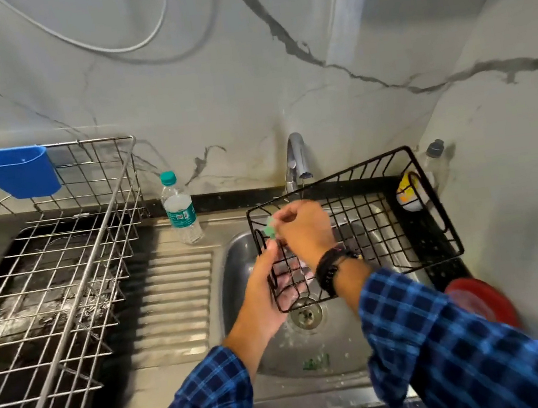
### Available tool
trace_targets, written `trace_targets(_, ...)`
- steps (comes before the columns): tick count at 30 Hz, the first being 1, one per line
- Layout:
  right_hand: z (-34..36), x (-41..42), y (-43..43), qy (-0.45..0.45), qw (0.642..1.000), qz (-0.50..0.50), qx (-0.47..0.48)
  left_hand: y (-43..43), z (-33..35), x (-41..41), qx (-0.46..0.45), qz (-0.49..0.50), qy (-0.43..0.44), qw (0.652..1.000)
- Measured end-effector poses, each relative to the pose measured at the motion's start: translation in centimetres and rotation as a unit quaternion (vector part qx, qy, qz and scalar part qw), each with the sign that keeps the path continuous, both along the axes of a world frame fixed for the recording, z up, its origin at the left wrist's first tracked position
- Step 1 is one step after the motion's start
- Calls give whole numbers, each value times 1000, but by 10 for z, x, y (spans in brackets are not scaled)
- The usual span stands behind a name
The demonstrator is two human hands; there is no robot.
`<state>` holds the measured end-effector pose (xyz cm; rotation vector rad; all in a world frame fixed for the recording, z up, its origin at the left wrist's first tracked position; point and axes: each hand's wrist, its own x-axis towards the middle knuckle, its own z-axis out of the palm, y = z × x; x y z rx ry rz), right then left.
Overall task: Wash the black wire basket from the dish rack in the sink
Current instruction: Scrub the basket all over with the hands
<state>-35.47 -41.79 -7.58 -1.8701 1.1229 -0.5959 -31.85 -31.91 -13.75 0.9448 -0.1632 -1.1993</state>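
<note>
Black wire basket (383, 215) is held tilted over the sink (234, 274), just below the tap (298, 161). Left hand (264, 291) grips the basket's left end, thumb on the outer wires, fingers seen through the mesh beneath. Right hand (304, 230), just above the left and reaching into the basket, pinches a green scrub pad (269, 229) at that same end wall. Left of the left hand, past the ribbed drainboard, stands a steel dish rack (45, 270) with a blue holder (14, 172) hung on its far rim. Beyond both hands and to their left stands a water bottle (180, 209) with a green cap. Right of the right hand, the basket's far end partly screens a yellow-and-white bowl (410, 196); a clear bottle (436, 159) with a dark cap stands behind it. The drain (307, 316) lies just below the left hand's fingers. A red plate (482, 302) is blurred and partly cut off by the checked right sleeve (454, 350). The pad is mostly covered by fingers; water flow from the tap cannot be determined
</note>
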Motion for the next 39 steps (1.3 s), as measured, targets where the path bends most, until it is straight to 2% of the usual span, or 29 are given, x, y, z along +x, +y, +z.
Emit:
trace_targets(2,-5,3,6,25,999,39,-21,1,-3,-1,0,-16,-2,1000)
trace_targets(3,-3,1,6,81,992,85,-55,2,-2,1,-1,-21,-4,1000)
trace_targets(5,4,-6,6,212,952,192,-111,5,-1,9,-1,-9,-10,1000)
trace_targets(9,15,-21,19,366,857,341,-124,4,0,14,-27,19,-4,999)
trace_targets(10,18,-20,20,382,846,349,-129,3,0,12,-35,25,1,999)
trace_targets(11,20,-18,19,385,850,336,-129,2,0,9,-45,27,3,999)
trace_targets(12,23,-14,16,377,865,303,-134,0,3,8,-47,27,-1,999)
trace_targets(14,24,-7,8,325,899,210,-208,-2,6,8,-44,18,-17,999)
trace_targets(15,24,-6,6,302,904,188,-236,-1,8,9,-48,13,-26,998)
trace_targets(16,24,-7,5,300,902,207,-234,0,12,10,-50,17,-43,998)
trace_targets(17,25,-11,5,311,891,256,-207,1,12,14,-52,28,-60,996)
trace_targets(19,27,-21,8,353,848,367,-147,2,9,19,-50,35,-89,994)
trace_targets(20,30,-29,5,382,829,387,-132,2,9,19,-45,35,-101,993)
trace_targets(24,46,-59,-38,528,755,318,-225,6,4,28,-26,49,-94,994)
trace_targets(27,47,-79,-56,591,720,257,-257,7,3,37,-40,58,-93,993)
trace_targets(29,38,-77,-44,581,735,261,-233,3,4,33,-51,54,-112,991)
trace_targets(32,21,-60,-16,493,812,261,-173,-4,10,25,-41,68,-163,983)
trace_targets(35,7,-44,1,421,853,277,-134,-7,6,23,-27,77,-196,977)
trace_targets(37,4,-47,-1,438,852,261,-120,-4,1,26,-17,80,-196,977)
trace_targets(39,3,-60,-15,483,832,200,-183,0,0,30,-16,87,-176,980)
